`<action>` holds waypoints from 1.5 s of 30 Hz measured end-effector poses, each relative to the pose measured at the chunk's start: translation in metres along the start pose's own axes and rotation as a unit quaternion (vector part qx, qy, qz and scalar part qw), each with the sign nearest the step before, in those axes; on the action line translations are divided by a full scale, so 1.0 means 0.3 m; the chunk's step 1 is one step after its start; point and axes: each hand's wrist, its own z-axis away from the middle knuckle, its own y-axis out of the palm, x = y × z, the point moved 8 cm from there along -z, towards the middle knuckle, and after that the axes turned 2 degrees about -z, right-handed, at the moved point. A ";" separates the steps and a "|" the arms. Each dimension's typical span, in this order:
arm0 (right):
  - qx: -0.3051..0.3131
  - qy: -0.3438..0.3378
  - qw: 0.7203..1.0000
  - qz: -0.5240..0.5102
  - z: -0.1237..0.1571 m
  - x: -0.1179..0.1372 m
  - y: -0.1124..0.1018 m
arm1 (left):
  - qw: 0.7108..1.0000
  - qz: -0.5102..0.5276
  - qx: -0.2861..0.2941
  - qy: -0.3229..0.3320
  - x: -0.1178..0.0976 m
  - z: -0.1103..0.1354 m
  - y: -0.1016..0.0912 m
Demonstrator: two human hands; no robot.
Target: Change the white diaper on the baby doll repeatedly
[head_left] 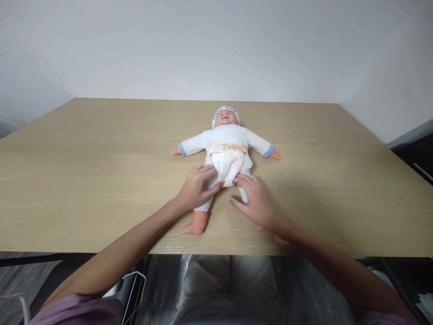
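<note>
A baby doll [227, 133] in a white outfit with blue cuffs and a lettered white cap lies on its back, arms stretched wide and feet toward me. Around its hips sits a white diaper [229, 162] with an orange patterned waistband. My left hand [199, 187] rests over one leg, thumb at the diaper's lower edge and fingers along its side. On the other side, fingertips of my right hand [256, 201] touch the opposite leg edge, with the thumb held apart. Both hands look open. My right hand mostly hides that leg and foot.
The doll lies on a wide light-wood table [101, 180], whose near edge runs just in front of my lap. A pale wall [203, 49] stands behind. Dark objects [416, 149] sit beyond the right edge, and a white cable [138, 289] hangs below on the left.
</note>
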 end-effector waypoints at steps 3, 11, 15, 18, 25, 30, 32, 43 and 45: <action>-0.008 0.001 1.000 -0.016 -0.009 -0.005 -0.008 | 1.000 0.014 0.011 -0.017 0.004 -0.005 0.003; -0.004 0.022 1.000 -0.017 -0.015 -0.006 -0.009 | 0.991 0.081 -0.029 -0.107 0.057 0.001 0.006; -0.015 0.022 1.000 -0.016 -0.007 0.001 -0.016 | 0.978 0.159 -0.042 -0.130 0.072 0.001 0.019; -0.016 0.013 1.000 -0.019 -0.003 0.008 -0.019 | 0.965 0.203 -0.064 -0.153 0.093 0.006 0.031; -0.010 0.034 0.998 -0.051 -0.028 -0.011 -0.041 | 0.941 0.263 -0.119 -0.178 0.135 0.018 0.054; -0.046 0.110 0.979 -0.164 -0.052 -0.089 -0.066 | 0.930 0.264 -0.123 -0.225 0.154 0.031 0.057; -0.061 0.128 0.973 -0.182 -0.056 -0.112 -0.076 | 0.929 0.255 -0.126 -0.237 0.155 0.037 0.048; -0.059 0.088 0.994 -0.038 -0.047 -0.071 -0.090 | 0.964 0.184 -0.031 -0.187 0.109 0.024 0.038; -0.056 0.077 0.995 -0.031 -0.043 -0.064 -0.080 | 0.961 0.207 -0.018 -0.181 0.105 0.019 0.046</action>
